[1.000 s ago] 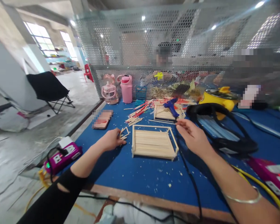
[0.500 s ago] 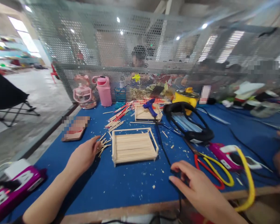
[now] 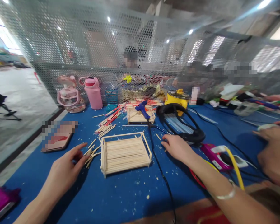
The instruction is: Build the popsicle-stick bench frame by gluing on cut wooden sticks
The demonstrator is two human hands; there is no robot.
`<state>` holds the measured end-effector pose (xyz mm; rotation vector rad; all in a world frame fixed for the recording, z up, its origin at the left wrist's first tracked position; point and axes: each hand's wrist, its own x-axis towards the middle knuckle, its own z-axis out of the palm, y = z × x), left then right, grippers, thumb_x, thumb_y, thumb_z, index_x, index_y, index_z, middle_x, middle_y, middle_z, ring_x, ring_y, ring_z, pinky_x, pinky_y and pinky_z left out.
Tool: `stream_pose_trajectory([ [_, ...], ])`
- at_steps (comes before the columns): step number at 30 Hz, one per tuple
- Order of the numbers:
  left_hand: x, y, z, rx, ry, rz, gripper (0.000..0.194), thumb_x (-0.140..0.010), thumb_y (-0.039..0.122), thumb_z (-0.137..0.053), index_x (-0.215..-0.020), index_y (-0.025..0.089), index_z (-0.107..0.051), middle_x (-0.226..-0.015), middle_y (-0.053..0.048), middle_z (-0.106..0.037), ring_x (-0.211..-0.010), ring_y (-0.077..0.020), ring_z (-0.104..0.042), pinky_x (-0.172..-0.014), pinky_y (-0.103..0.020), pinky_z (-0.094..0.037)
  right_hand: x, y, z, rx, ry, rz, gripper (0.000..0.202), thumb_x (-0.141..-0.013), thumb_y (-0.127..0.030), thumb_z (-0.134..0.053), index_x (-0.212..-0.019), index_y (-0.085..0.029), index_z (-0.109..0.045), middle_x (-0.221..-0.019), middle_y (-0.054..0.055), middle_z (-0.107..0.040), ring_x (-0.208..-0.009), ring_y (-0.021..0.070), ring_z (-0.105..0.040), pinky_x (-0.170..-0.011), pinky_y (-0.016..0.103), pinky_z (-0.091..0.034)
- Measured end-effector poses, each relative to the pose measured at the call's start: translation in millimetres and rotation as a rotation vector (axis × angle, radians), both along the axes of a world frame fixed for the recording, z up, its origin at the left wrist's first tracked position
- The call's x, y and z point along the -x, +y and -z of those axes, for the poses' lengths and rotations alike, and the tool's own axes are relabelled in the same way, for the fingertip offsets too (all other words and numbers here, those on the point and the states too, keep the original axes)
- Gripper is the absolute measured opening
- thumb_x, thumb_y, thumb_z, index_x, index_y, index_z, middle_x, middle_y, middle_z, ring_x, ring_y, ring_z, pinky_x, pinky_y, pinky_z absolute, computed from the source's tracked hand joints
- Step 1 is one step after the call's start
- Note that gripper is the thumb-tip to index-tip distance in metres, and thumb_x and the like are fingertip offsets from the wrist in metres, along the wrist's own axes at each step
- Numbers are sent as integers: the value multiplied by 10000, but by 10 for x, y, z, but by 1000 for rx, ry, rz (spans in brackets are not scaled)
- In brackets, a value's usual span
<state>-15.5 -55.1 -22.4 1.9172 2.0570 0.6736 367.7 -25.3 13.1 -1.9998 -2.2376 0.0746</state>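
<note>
My left hand (image 3: 66,166) is beside a loose pile of short wooden sticks (image 3: 91,155), thumb and forefinger apart at its edge. In the middle stands a small tray-like frame of wooden sticks (image 3: 126,152), with a slatted base and a raised rail. To its right my right hand (image 3: 178,147) reaches low over the table, fingers bent and tips slightly apart, near a short stick piece (image 3: 158,137). Under my right forearm, red- and yellow-handled scissors (image 3: 197,179) are mostly hidden. A blue glue gun (image 3: 142,109) rests on a second stick frame (image 3: 136,116) farther back.
Red-tipped sticks (image 3: 112,116) lie behind the frame. A black cable (image 3: 162,174) runs to the front edge. Around stand a phone (image 3: 60,137), pink bottle (image 3: 93,95), yellow pot (image 3: 176,98), black headband-like strap (image 3: 196,135) and purple power strip (image 3: 216,157). Another person's hand (image 3: 274,149) is at right.
My right hand has moved forward across the scissors toward the stick pieces. My left hand's thumb and forefinger have spread beside the pile. The camera view has turned slightly right.
</note>
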Motion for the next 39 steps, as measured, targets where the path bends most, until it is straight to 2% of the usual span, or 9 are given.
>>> stream_pose_trajectory([
  [4, 21, 4, -49, -16, -19, 2, 424, -824, 437, -464, -1139, 198, -617, -834, -17, -691, -741, -205, -632, -718, -294, -464, 32, 408, 144, 48, -20, -4, 203, -884, -241, -491, -781, -146, -638, -724, 108, -688, -737, 211, -668, -619, 273, -399],
  [7, 39, -11, -96, -103, -45, 0, 365, -835, 445, -478, -1007, 183, -666, -865, -44, -694, -730, -192, -619, -705, -285, -466, -15, 442, 140, 74, -28, -23, 191, -857, -200, -519, -674, -176, -569, -710, 107, -684, -701, 218, -652, -590, 276, -380],
  [10, -20, -130, -138, -170, -143, 4, 356, -855, 462, -481, -983, 183, -662, -834, -38, -688, -687, -171, -595, -670, -276, -465, -17, 112, -1, -6, 37, 18, 202, -908, -246, -427, -736, -198, -521, -703, 81, -664, -658, 204, -628, -584, 285, -386],
  [13, -198, -363, -124, -85, -262, 106, 328, -842, 446, -530, -1029, 200, -638, -842, -23, -691, -675, -158, -602, -636, -267, -466, 164, -482, -108, -71, 421, 11, 214, -935, -355, -388, -805, -226, -498, -636, -3, -623, -539, 144, -578, -563, 259, -421],
  [16, -427, -586, -33, 12, -357, 161, 350, -813, 386, -589, -1114, 207, -578, -888, -25, -693, -675, -156, -625, -639, -271, -478, 507, -985, -23, 50, 645, -133, 195, -937, -384, -397, -915, -237, -524, -644, -20, -624, -536, 134, -575, -527, 243, -434],
  [19, -601, -671, 67, 19, -412, 147, 350, -817, 327, -589, -1135, 195, -528, -908, -35, -699, -699, -163, -641, -669, -280, -474, 808, -1144, 174, 96, 652, -203, 205, -938, -313, -404, -1074, -233, -533, -740, -11, -678, -642, 145, -630, -603, 252, -454],
  [26, -678, -580, 26, 15, -346, 151, 143, -834, 257, -559, -905, 186, -661, -800, -40, -719, -731, -197, -645, -681, -291, -441, 936, -781, 247, 6, 378, -264, 186, -890, -179, -451, -869, -206, -633, -892, 40, -716, -820, 189, -655, -719, 274, -428],
  [32, -761, -617, 25, -45, -270, 146, 210, -852, 259, -544, -910, 194, -735, -939, -73, -733, -876, -223, -653, -792, -306, -449, 838, -542, 156, -17, 215, -376, 169, -883, -150, -481, -855, -200, -640, -833, 30, -713, -759, 163, -644, -674, 238, -407],
  [39, -1055, -762, 30, -61, -116, 235, 242, -873, 296, -523, -1008, 228, -712, -912, -62, -696, -839, -217, -641, -739, -293, -457, 648, -252, 166, -39, 181, -381, 167, -843, -126, -532, -847, -196, -682, -828, 36, -728, -782, 173, -655, -684, 234, -408],
])
